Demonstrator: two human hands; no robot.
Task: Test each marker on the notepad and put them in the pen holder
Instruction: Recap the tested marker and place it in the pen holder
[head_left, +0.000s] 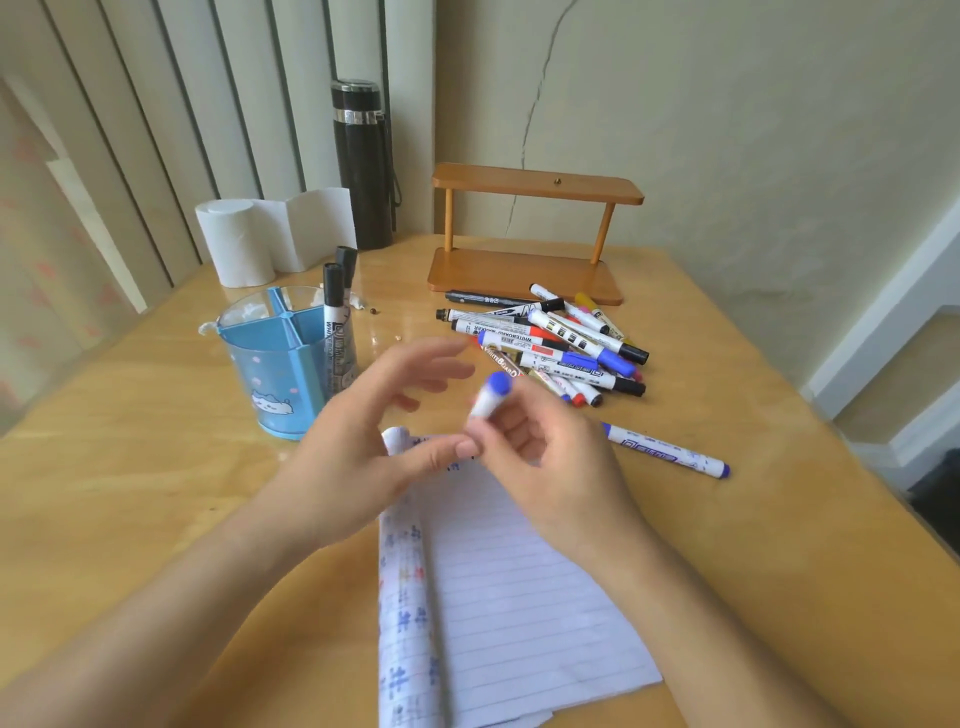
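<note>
Blue-ended white marker (491, 397) held above lined paper notepad (519, 582)
It is clasped by the right hand (550, 462); the left hand (363, 436) is spread open alongside, probably for uncapping.

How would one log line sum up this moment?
right hand: grips blue-capped marker | left hand: open beside it | pen holder: two black markers | notepad: under hands

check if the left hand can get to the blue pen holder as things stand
Probably yes. The left hand is open and holds nothing, and the pen holder stands close on its left with only bare table between them. The right hand holds the blue-capped marker.
</note>
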